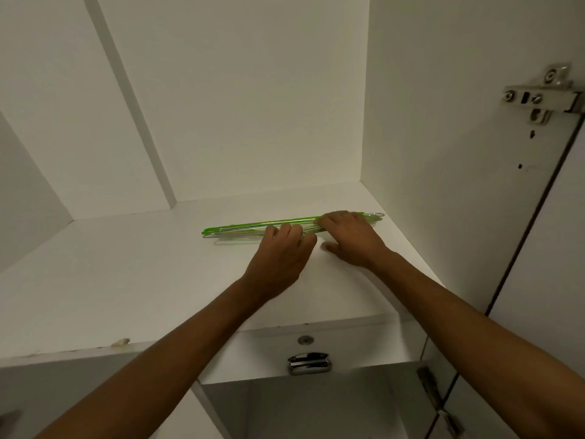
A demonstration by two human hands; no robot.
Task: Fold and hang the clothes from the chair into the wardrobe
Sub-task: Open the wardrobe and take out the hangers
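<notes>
A: Green plastic, some bare wire mixed in: hangers (253, 229), flat stack on the top wardrobe shelf (126, 280), toward the back right. Long axis runs left-right, hooks at the right end.

B: Your hands?

A: Both on the stack. Your left hand (280, 255) sits mid-stack, fingers curled over the near edge. Looks like a grip, but the fingertips are hidden behind the knuckles. Your right hand (348, 239) lies over the right part, fingers bent across the hangers, thumb resting on the shelf in front.

B: Which one's nearer the hooks?

A: Right, just beside them. The stack lies straight ahead of your fingers, crosswise to both forearms, so I'd judge the pull comes back toward you.

B: Clothes? Chair?

A: Not in view. The hanging rail isn't visible either. Below the shelf there's only a metal fitting (308, 364) and a dark compartment. Door hinge (543, 96) upper right.

B: Hanger count?

A: Can't tell, they overlap and your hands cover the middle.
</notes>
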